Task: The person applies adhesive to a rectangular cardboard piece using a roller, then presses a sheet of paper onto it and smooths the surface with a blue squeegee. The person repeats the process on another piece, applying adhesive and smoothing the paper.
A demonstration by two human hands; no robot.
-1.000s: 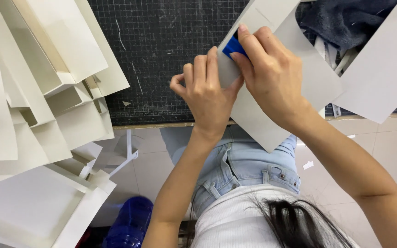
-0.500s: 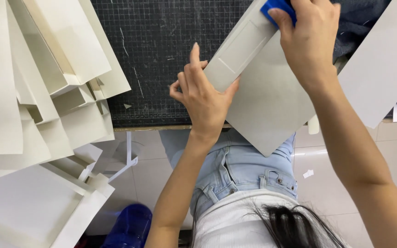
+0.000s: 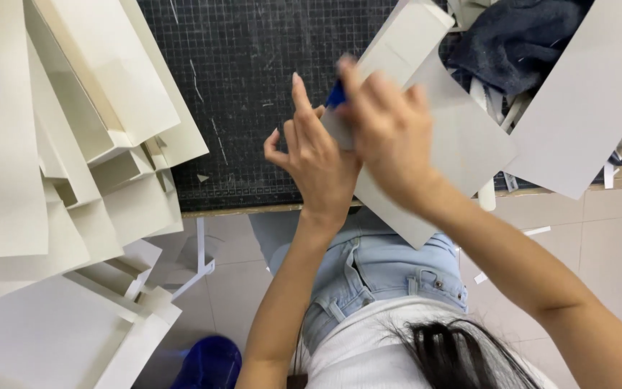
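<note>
Black gridded cutting mat (image 3: 253,94): covers the bench top, scored with pale cuts; every other item is placed against it. Stack of cream folded card pieces (image 3: 59,166): lies over the mat's left edge and spills down past its front edge, the pieces overlapping at mixed angles. Large pale card sheet (image 3: 584,108): leans across the mat's right end, tilted. Folded cream card (image 3: 462,137): lies slanted on the mat's right half, its lower corner hanging over the front edge, its long folded flap running up towards the mat's far side. Dark blue cloth (image 3: 520,43): bunched at the mat's far right corner, between the two card sheets. Blue plastic tub (image 3: 210,364): on the tiled floor below the mat's front edge, only part in view. Right hand (image 3: 390,137): over the folded card near the mat's centre, fingers curled down tight on a small blue tool and pressing it to the flap; slightly blurred. Left hand (image 3: 318,162): just beside the right, touching it, resting on the card's near end at the mat's front edge, fingers loosely spread, forefinger raised, holding nothing closed in it. Small blue tool (image 3: 336,94): a sliver showing above the right hand's fingers, against the card's fold.
</note>
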